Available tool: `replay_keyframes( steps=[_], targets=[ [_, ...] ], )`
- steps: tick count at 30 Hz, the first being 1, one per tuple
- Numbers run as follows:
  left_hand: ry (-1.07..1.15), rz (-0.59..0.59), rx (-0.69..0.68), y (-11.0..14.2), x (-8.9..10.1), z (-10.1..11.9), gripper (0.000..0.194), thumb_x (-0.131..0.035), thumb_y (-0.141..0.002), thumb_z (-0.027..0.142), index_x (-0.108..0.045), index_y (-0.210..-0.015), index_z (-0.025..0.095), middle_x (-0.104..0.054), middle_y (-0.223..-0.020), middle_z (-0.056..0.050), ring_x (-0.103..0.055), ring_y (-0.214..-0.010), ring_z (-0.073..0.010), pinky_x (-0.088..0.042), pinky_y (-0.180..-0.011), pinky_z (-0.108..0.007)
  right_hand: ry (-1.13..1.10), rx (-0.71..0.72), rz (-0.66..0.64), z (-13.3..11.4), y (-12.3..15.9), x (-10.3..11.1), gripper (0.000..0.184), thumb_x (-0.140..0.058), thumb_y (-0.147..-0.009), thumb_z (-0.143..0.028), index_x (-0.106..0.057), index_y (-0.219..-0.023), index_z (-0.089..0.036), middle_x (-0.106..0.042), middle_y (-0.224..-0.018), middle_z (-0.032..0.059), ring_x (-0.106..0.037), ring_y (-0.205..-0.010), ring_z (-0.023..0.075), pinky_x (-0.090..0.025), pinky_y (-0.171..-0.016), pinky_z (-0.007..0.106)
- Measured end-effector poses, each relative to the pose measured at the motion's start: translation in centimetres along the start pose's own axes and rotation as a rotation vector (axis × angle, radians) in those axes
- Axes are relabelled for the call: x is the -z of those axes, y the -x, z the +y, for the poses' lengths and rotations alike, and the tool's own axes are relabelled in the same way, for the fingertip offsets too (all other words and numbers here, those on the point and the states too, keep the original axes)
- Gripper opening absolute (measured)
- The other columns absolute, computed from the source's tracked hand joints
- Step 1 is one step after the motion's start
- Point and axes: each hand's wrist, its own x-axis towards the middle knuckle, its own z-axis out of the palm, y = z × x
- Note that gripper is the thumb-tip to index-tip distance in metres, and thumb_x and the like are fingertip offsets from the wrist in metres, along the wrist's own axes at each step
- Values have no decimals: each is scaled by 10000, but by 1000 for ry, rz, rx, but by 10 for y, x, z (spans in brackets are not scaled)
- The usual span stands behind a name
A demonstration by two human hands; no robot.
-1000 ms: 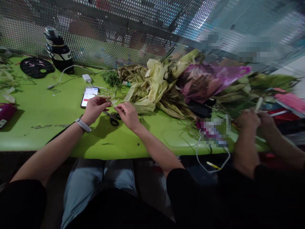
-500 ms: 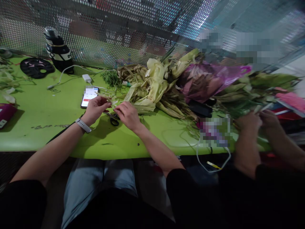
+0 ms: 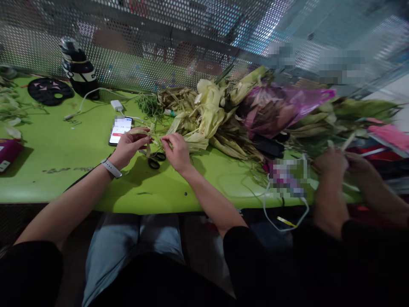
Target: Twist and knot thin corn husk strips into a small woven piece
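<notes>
My left hand, with a pale watch band at the wrist, is closed on thin pale strips of corn husk above the green table. Facing it, my right hand has thumb and forefinger pinched together by the strips; what lies between those fingertips is too small to make out. Black-handled scissors lie on the table under and between my hands. Behind my left hand rests a lit phone. A pile of husks spreads to the right beyond my right hand.
At the back stand a dark bottle and a black mask-shaped piece. A white charger trails its cable. Right of the pile are a pink plastic bag and a co-worker's hands. A maroon box sits far left.
My right hand has shifted slightly right, away from my left hand. More of the scissors' handles now shows between them. The co-worker's hands have moved slightly.
</notes>
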Motion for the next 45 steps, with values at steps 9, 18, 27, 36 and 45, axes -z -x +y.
replay_keyframes(
  steps=[9,18,27,36,45],
  targets=[
    [9,-17,43,4,-3,2,301,-832,-677,344,-726,-872,142,-739,-775,-73,-695,-705,-161,-584,-711,-312,-148,-59,82,-2,-4,5,252,-458,-984,-364,-637,-936,-193,-648,-917,85,-592,-905,197,-487,-837,338],
    [16,-41,70,4,-2,2,357,-842,-658,338,-718,-925,136,-710,-707,-26,-665,-645,-126,-551,-689,-276,-220,-68,96,-2,-5,5,201,-495,-969,-342,-634,-941,-199,-650,-910,74,-608,-901,185,-495,-829,323],
    [105,-20,95,3,-2,3,271,-819,-693,311,-704,-872,142,-715,-695,-28,-664,-615,-116,-557,-650,-257,-227,-73,97,-2,-4,3,213,-497,-964,-362,-637,-923,-207,-657,-911,75,-601,-902,194,-497,-844,349],
    [47,-38,-38,4,-4,0,363,-829,-675,275,-668,-979,157,-751,-909,-67,-725,-820,-178,-576,-815,-340,-348,-114,85,-10,-5,10,191,-536,-926,-377,-635,-900,-216,-642,-913,67,-589,-913,199,-485,-869,369],
    [-331,-206,-385,3,3,0,119,-698,-792,275,-741,-860,187,-754,-857,-67,-705,-812,-179,-578,-754,-314,-882,-383,-132,-8,-9,15,259,-625,-845,-432,-666,-1007,-234,-649,-963,27,-600,-902,175,-494,-859,353]
  ],
)
